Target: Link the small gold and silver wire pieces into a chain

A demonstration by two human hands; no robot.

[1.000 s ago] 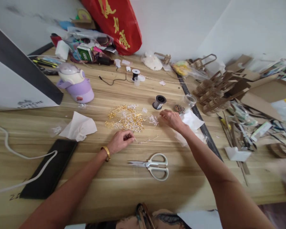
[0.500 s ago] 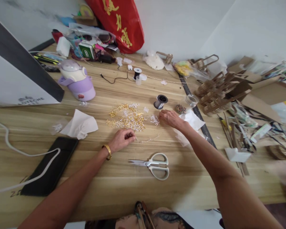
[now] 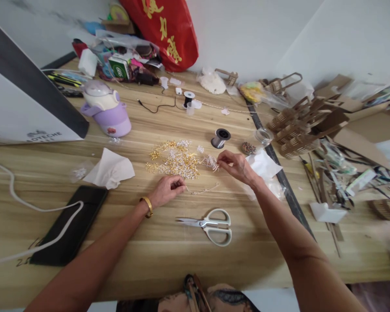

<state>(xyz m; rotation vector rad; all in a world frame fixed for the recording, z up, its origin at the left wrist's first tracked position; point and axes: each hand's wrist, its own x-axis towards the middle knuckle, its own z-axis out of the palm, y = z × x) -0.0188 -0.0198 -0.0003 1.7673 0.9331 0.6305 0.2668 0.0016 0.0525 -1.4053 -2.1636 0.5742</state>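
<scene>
My left hand (image 3: 170,189), with a gold bangle at the wrist, pinches one end of a thin bracelet chain (image 3: 201,191). The chain's other end, a small ring, lies to the right on the wooden table. Past my left fingertips spreads a pile of small gold and silver jewellery pieces (image 3: 180,164). At the pile's right edge sits a bundle of thin pale strands (image 3: 209,161). My right hand (image 3: 234,165) has its fingertips closed at the bundle's right end, on what looks like a thin strand. Scissors (image 3: 208,223) with white handles lie in front, blades pointing left.
A wire spool (image 3: 220,138) stands behind my right hand, beside a clear jar (image 3: 263,137) and a heap of beads (image 3: 248,147). At left are a purple bottle (image 3: 108,115), a white cloth (image 3: 110,169) and a black pouch (image 3: 69,227). Small woven baskets (image 3: 292,130) crowd the right.
My right hand has lifted slightly and turned, its fingertips now showing at the end of the strands. My left hand keeps its pinch on the bracelet chain. The view has shifted slightly.
</scene>
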